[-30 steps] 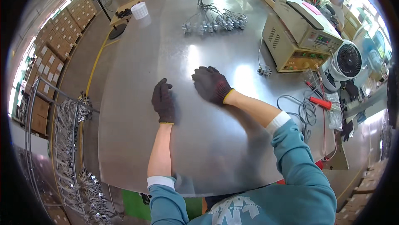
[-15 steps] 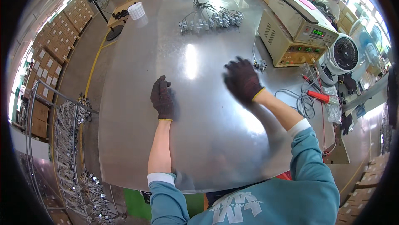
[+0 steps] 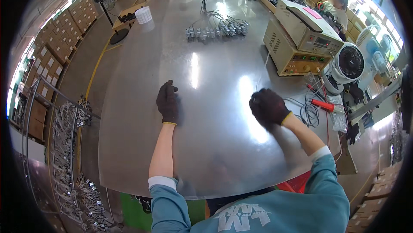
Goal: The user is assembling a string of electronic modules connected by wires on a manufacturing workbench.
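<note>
Right hand (image 3: 269, 107) displaced to 3 o'clock of left hand (image 3: 167, 103), its fingers now curled, thin cable (image 3: 266, 62) shifted toward 6 o'clock.

Two gloved hands (image 3: 167, 102) (image 3: 269, 107), one metal table (image 3: 211, 151) lol
plus two beige instruments (image 3: 297, 27) (image 3: 286, 56) stacked at 2 o'clock and one white basket (image 3: 143, 15) over at 11

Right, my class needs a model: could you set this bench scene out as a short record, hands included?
Surface: shiny table
Left hand: dark glove, fingers loosely curled, nothing visible held
Right hand: dark glove, closed, apparently on a thin cable; grip hidden
Far end: silvery cabled parts; white container
Right side: stacked instruments, white fan
Left of table: rack hung with cables
</note>
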